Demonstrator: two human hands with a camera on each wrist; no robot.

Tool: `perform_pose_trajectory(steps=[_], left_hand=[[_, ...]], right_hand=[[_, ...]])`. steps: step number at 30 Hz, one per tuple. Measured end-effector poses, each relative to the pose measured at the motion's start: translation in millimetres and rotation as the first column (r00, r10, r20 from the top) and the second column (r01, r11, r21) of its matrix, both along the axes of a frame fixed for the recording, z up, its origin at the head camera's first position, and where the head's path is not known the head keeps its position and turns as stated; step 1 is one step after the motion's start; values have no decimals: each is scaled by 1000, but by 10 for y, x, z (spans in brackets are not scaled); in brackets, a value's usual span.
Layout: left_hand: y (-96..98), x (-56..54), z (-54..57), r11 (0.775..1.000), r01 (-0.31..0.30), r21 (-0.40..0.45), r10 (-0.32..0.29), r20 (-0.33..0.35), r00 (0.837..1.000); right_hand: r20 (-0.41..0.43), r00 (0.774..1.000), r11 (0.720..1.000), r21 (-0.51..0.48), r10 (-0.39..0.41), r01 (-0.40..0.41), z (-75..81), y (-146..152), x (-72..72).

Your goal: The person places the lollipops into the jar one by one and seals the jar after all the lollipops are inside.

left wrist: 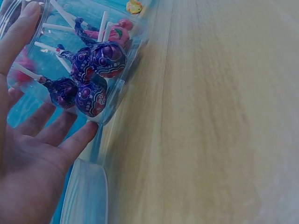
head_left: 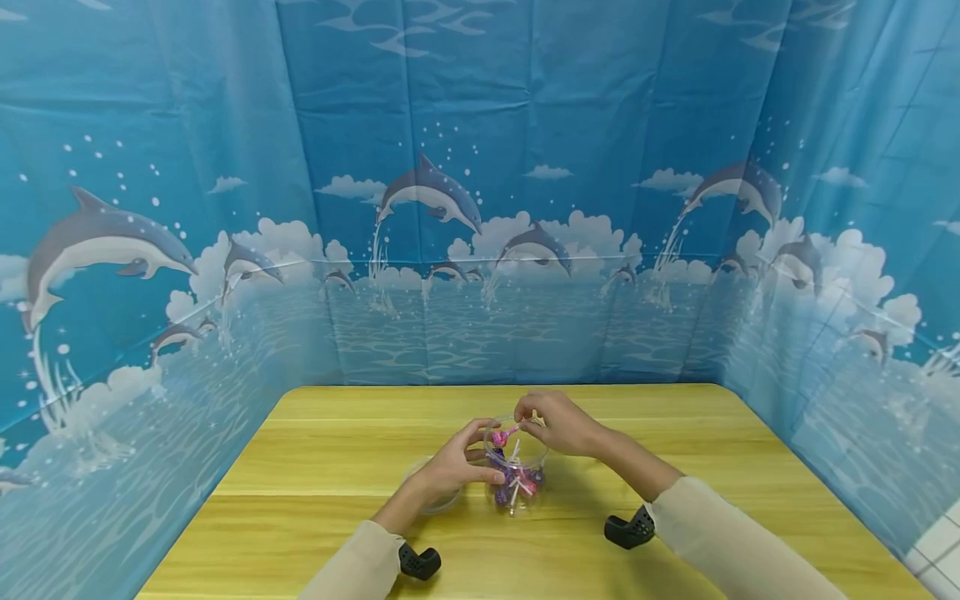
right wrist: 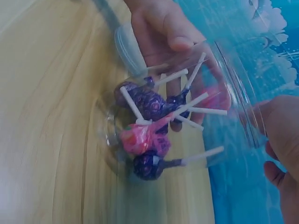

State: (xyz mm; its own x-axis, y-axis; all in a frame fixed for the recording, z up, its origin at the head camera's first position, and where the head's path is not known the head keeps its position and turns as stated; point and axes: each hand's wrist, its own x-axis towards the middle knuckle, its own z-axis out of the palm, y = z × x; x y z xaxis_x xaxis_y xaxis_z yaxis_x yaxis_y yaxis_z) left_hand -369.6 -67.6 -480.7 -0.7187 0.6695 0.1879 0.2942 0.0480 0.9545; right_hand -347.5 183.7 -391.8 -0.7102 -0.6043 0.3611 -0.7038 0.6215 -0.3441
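Note:
A clear round jar (head_left: 534,492) stands on the wooden table, holding several lollipops in purple wrappers (left wrist: 108,59) and pink ones (right wrist: 136,139), their white sticks pointing various ways. My left hand (head_left: 450,467) holds the jar from the left, thumb on the near side and fingers around the far side. Above the jar's rim, my right hand (head_left: 558,423) pinches the stick of a pink lollipop (head_left: 500,438), whose head hangs at the mouth of the jar. In the right wrist view that candy is blurred, and the right fingertips are partly hidden behind the jar wall.
A clear round lid (head_left: 444,503) lies on the table (head_left: 337,467), partly under my left wrist. A small yellow thing (left wrist: 134,6) shows past the jar in the left wrist view; its kind is unclear. A dolphin-print curtain (head_left: 480,325) hangs behind the table.

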Motion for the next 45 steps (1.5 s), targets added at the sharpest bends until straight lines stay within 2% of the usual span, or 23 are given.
perform_pose_trajectory(steps=[5,14,24,33,45], left_hand=[[7,-7,6,1000,26,12,-26,-22,999],[4,4,20,1000,22,19,-22,-9,1000],[11,14,28,1000,19,23,-19,0,1000],[16,21,16,1000,2,27,-3,7,1000],[14,32,13,999,0,42,-1,23,1000]], right_hand=[[-5,1000,1000,-2,-10,10,6,-33,-6],[20,1000,1000,-10,22,-22,29,-33,-2],[39,999,1000,2,20,-20,90,41,39],[38,998,999,17,-40,39,149,247,88],[15,997,997,3,-78,78,172,625,168]])
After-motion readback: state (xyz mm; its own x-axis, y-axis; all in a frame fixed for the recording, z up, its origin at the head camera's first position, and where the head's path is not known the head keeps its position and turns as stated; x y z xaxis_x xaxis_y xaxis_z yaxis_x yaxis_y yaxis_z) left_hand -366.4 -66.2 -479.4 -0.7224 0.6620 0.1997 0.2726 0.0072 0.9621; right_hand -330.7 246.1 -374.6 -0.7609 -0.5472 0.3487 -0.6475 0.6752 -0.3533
